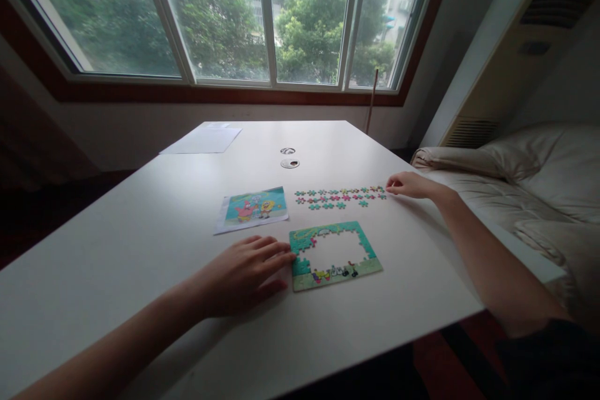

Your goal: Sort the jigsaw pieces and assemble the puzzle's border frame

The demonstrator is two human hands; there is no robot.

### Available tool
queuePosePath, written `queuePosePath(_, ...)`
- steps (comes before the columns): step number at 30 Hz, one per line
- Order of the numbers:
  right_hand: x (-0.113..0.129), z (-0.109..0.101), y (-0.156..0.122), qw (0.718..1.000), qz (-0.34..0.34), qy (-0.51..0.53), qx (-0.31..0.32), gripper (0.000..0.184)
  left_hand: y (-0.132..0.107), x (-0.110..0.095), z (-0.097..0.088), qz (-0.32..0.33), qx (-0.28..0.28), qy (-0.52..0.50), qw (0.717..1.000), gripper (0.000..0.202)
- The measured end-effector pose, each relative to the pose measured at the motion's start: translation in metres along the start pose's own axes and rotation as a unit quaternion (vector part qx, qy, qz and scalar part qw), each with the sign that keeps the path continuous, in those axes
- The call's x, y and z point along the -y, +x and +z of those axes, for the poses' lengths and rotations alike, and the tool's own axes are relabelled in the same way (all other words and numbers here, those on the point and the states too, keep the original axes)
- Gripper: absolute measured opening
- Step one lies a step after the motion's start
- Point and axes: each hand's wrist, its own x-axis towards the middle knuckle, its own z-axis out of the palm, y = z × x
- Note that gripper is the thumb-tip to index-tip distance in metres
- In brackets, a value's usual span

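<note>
A jigsaw puzzle (334, 283) lies on the table, its border filled around a bare white middle. My left hand (253, 272) rests flat with fingers stretched out, the fingertips at the puzzle's left edge. Behind the puzzle, loose jigsaw pieces (333, 198) are laid out in three rows, mostly teal with some pink and yellow. At the right end of these rows is my right hand (409, 185), its fingers bent together; whether a piece is between them is hidden. A printed cartoon picture (255, 207) lies left of the rows.
White sheets of paper (201, 139) lie at the table's far left. Two round holes, one with a cover (289, 164), sit in the white table (140, 231). A beige padded seat (557, 181) and an air conditioner (506, 56) stand to the right, a window beyond.
</note>
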Motion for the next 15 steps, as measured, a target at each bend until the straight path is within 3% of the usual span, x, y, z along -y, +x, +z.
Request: queuePosePath(15, 0.0055, 0.0029, 0.001, 1.0, -0.006, 0.009, 0.002, 0.027, -0.0003, 0.0004, 0.0002, 0.001, 0.006, 0.005, 1.0, 0.034)
